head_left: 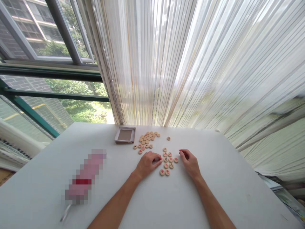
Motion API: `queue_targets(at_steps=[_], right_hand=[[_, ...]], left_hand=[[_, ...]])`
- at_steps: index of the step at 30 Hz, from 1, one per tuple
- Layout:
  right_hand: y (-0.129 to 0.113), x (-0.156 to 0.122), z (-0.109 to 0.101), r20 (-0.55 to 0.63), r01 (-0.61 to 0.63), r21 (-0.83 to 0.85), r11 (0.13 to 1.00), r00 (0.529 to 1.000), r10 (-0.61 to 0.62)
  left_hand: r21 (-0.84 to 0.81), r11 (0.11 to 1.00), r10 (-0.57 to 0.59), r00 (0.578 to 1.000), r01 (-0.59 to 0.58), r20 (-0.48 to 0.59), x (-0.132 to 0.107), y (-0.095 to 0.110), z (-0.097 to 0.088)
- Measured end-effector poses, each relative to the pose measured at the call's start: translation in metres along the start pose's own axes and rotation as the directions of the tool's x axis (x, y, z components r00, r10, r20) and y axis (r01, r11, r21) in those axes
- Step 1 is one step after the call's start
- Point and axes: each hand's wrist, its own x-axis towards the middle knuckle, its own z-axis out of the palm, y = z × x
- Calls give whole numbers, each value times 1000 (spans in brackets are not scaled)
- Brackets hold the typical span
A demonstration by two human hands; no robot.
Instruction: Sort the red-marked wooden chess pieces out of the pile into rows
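My left hand (148,163) is closed in a pinch at the left side of a group of round wooden Chinese chess pieces. A small reddish bit shows at its fingertips, too small to make out. My right hand (190,162) rests to the right of the group, fingers curled in, with nothing visible in them. Between the hands lie a dark-marked piece (166,159), a red-marked piece (175,160) and several others in short rows. Two red-marked pieces, one of them the nearest piece (167,172), sit side by side closest to me.
A heap of pieces (147,138), many without visible markings, lies farther back beside a shallow open box (125,135). One piece (168,138) sits apart. A blurred pink object (85,175) lies left on the white table (147,206). Striped curtains (152,63) hang behind the table.
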Motion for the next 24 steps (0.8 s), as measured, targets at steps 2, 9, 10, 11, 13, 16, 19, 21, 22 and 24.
queue_targets(at_steps=[2,9,10,11,13,16,19,21,22,24], right_hand=[[0,0,0,-1,0,0,1000,1000,0],[1,0,0,-8,-5,21,1000,1000,5],[1,0,0,-12,-4,28,1000,1000,4],[1,0,0,-17,-2,33,999,1000,3],[1,-1,0,-29,-2,36,999,1000,3],[2,-1,0,-41,-8,45,999,999,10],[1,-1,0,-48,-7,75,997,999,10],[-1,-1,0,-52,-3,86,996,999,8],[-1,-1,0,-54,-2,89,996,999,6],[-2,-1,0,-59,1,94,996,998,4]], left_hand=[[3,1000,3,1000,-3,5,0,0,0],[-30,999,-21,999,20,-26,-2,0,-2],[-43,999,-26,999,25,-31,-2,0,-1],[-55,998,-33,999,31,-36,-3,0,-1],[-66,997,-40,998,36,-55,-3,-2,-2],[-23,1000,-17,994,14,-110,2,-8,-8],[71,997,-9,989,20,-150,14,-20,-23],[130,990,-26,989,46,-145,24,-28,-35],[160,986,-26,991,47,-131,29,-31,-41],[204,978,-15,996,31,-83,38,-36,-48]])
